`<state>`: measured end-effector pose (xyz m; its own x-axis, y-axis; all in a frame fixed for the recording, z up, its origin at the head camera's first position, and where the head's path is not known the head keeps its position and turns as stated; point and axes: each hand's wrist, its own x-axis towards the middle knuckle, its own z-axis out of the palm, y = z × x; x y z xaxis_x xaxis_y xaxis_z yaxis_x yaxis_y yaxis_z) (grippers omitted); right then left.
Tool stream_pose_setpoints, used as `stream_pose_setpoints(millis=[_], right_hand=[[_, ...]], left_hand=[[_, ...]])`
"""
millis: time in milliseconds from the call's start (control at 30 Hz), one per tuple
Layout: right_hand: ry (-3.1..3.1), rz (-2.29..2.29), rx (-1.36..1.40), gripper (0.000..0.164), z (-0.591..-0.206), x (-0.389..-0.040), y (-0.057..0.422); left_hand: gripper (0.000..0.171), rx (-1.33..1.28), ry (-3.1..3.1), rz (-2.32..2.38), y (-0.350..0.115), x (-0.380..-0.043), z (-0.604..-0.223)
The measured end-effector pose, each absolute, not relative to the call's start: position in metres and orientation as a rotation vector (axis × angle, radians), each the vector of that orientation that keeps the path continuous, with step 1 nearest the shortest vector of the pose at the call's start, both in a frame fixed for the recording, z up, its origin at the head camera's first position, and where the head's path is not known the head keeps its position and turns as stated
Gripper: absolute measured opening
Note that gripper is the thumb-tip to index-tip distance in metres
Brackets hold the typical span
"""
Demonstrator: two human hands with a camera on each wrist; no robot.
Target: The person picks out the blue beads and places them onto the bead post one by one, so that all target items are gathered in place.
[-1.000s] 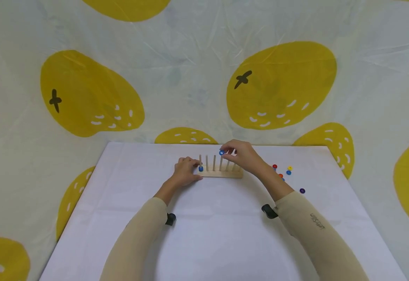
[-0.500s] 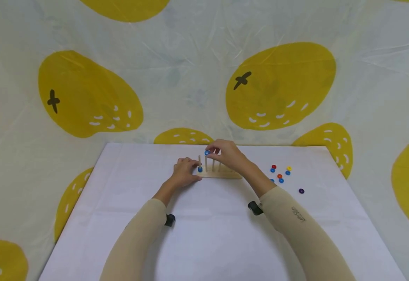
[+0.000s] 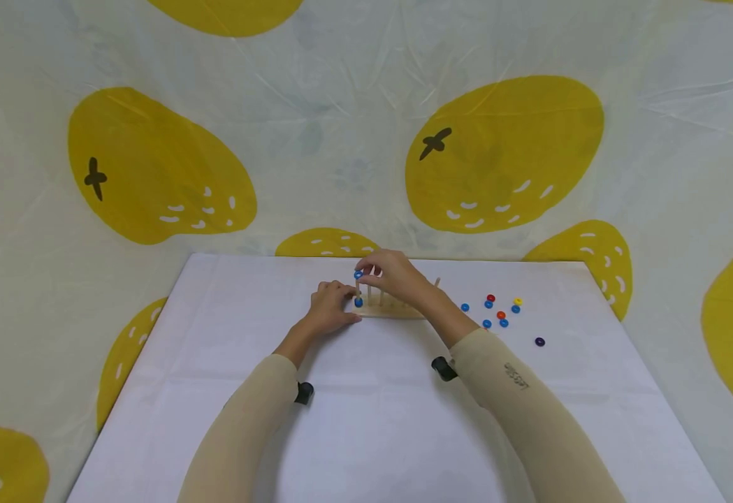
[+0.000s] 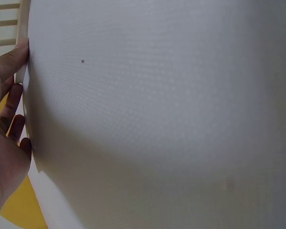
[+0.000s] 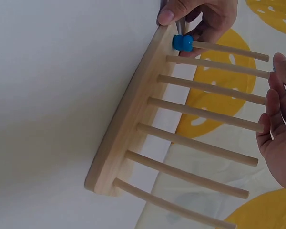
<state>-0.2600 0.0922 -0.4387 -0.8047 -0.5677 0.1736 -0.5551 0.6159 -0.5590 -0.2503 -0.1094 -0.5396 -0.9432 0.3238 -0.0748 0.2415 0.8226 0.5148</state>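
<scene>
A wooden peg rack (image 3: 393, 313) with a row of upright pegs stands on the white table. My left hand (image 3: 330, 309) grips its left end, thumb at the front edge and fingers behind, as the right wrist view also shows. Blue rings (image 5: 182, 43) sit stacked at the foot of the end peg beside that hand; the other pegs in that view carry none. At the top of this same peg, my right hand (image 3: 394, 276) pinches another blue ring (image 3: 358, 275) between thumb and forefinger. In the right wrist view the pinched ring is mostly hidden by the fingers.
Right of the rack lie several loose rings: blue (image 3: 465, 307), red (image 3: 490, 298), orange (image 3: 501, 316), yellow (image 3: 518, 302) and a dark purple one (image 3: 540, 341). Behind the table (image 3: 366, 419) hangs a pale cloth (image 3: 341, 140) printed with yellow fruit.
My right hand has moved left along the tops of the pegs with the blue ring, to the leftmost peg. Loose rings its arm covered now show. The left hand has stayed on the rack.
</scene>
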Motion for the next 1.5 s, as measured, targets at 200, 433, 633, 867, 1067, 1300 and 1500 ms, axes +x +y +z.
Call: stream_pose_setpoints(millis=[200,433,633,867,1067,1300,1500], right_hand=[[2.787,-0.977,-0.982,0.024,-0.443,-0.261,0.088],[2.798,-0.962,-0.949,0.020,-0.446,-0.260,0.086],[2.794,-0.965,-0.917,0.021,-0.447,-0.260,0.087],[2.795,-0.960,-0.914,0.021,-0.447,-0.261,0.087],[2.793,-0.966,-0.913,0.021,-0.449,-0.261,0.088],[2.791,-0.949,-0.916,0.024,-0.449,-0.261,0.089],[2.776,-0.969,-0.941,0.027,-0.447,-0.261,0.091]], left_hand=[[0.055,0.447,2.844,0.779,-0.110,-0.252,-0.540],[0.055,0.444,2.836,0.787,-0.110,-0.250,-0.538],[0.055,0.449,2.840,0.796,-0.109,-0.250,-0.538],[0.055,0.447,2.836,0.799,-0.109,-0.250,-0.538],[0.055,0.444,2.833,0.802,-0.108,-0.249,-0.537],[0.057,0.440,2.838,0.806,-0.108,-0.249,-0.537],[0.058,0.413,2.832,0.802,-0.108,-0.248,-0.536]])
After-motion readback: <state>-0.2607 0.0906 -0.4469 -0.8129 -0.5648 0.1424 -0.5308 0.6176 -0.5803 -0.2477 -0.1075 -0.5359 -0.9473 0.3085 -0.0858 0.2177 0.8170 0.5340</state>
